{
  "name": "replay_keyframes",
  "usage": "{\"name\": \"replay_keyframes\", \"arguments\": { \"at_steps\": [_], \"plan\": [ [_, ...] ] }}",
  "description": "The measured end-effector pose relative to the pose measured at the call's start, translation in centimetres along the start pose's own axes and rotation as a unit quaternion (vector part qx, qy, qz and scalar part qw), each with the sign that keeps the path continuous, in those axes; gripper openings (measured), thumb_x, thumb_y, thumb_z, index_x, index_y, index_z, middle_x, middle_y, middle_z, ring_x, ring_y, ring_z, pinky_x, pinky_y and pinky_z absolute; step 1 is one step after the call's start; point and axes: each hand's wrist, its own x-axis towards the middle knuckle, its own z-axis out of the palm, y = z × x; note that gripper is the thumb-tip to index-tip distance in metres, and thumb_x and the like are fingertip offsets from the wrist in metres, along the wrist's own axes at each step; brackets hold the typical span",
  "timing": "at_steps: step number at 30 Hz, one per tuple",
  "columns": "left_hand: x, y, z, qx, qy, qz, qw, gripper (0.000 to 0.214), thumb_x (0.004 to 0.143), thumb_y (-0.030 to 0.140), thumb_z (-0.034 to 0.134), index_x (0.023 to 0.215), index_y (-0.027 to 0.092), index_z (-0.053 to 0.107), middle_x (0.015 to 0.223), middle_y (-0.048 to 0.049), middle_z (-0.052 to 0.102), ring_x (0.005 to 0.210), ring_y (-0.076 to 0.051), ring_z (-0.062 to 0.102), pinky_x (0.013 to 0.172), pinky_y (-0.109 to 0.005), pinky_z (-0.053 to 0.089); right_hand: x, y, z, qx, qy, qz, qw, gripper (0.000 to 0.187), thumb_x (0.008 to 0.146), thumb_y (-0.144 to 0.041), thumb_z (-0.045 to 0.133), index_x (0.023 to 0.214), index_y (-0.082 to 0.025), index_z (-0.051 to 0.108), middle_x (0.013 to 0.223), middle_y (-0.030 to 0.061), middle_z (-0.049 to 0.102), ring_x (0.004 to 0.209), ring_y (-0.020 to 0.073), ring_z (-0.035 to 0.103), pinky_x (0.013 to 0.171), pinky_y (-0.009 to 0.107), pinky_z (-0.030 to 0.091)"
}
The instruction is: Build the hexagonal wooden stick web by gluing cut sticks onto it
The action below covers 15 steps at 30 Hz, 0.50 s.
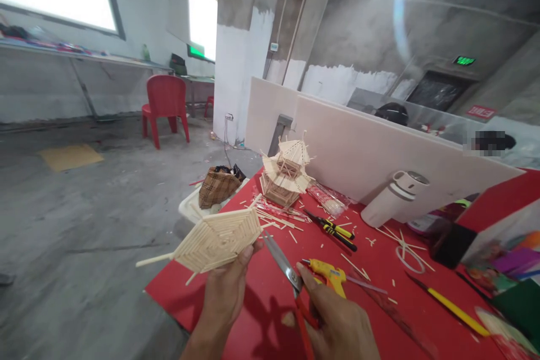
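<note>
Left of centre in the lower half of the frame, the left hand (pixel 230 284) pinches a flat hexagonal panel of pale wooden sticks (pixel 217 242) by its lower right edge. At lower centre, the right hand's (pixel 340 315) fingers curl around red-handled metal scissors (pixel 279 260), blades just beside the panel. The step looks like trimming; a next cut probably calls for holding the panel steady and keeping the blades clear of the left fingertips

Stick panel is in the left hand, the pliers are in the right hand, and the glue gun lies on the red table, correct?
Not quite: the head view shows scissors in the right hand; the pliers lie on the red table. The stick panel and glue gun are as you say.
</note>
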Motion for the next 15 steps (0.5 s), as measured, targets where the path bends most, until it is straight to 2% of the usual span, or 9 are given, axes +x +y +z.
{"name": "replay_keyframes", "arguments": {
  "at_steps": [6, 11, 15],
  "plan": [
    [0.4, 0.0, -0.4, 0.070, 0.036, 0.035, 0.996, 0.033, 0.056, 0.039, 0.093, 0.081, 0.023, 0.077, 0.088, -0.0053, 0.080, 0.095, -0.028, 0.073, 0.101, -0.042, 0.056, 0.5, -0.2, 0.0, -0.003, 0.011, -0.009, 1.000, 0.061, 0.092, -0.064, 0.052, 0.137, -0.024, 0.062, 0.071, 0.0034, 0.072, 0.053, 0.0177, 0.067, 0.043, 0.024, 0.042],
    [0.7, 0.1, -1.1, 0.110, 0.006, 0.036, 0.993, 0.023, 0.066, 0.036, 0.088, 0.085, 0.026, 0.079, 0.091, -0.0022, 0.081, 0.102, -0.027, 0.073, 0.105, -0.038, 0.053, 0.8, 0.0, -0.1, 0.017, 0.020, -0.013, 1.000, 0.053, 0.092, -0.054, 0.056, 0.138, -0.026, 0.060, 0.074, 0.0031, 0.074, 0.060, 0.0190, 0.071, 0.049, 0.025, 0.046],
    [1.0, -0.1, -1.3, 0.131, 0.006, 0.044, 0.990, 0.020, 0.071, 0.034, 0.085, 0.088, 0.026, 0.079, 0.097, -0.0030, 0.081, 0.105, -0.028, 0.072, 0.103, -0.039, 0.053, 1.0, 0.1, -0.3, 0.033, 0.009, -0.007, 0.999, 0.057, 0.089, -0.051, 0.061, 0.140, -0.025, 0.058, 0.075, 0.0023, 0.073, 0.060, 0.0180, 0.070, 0.050, 0.025, 0.047]
  ]
}}
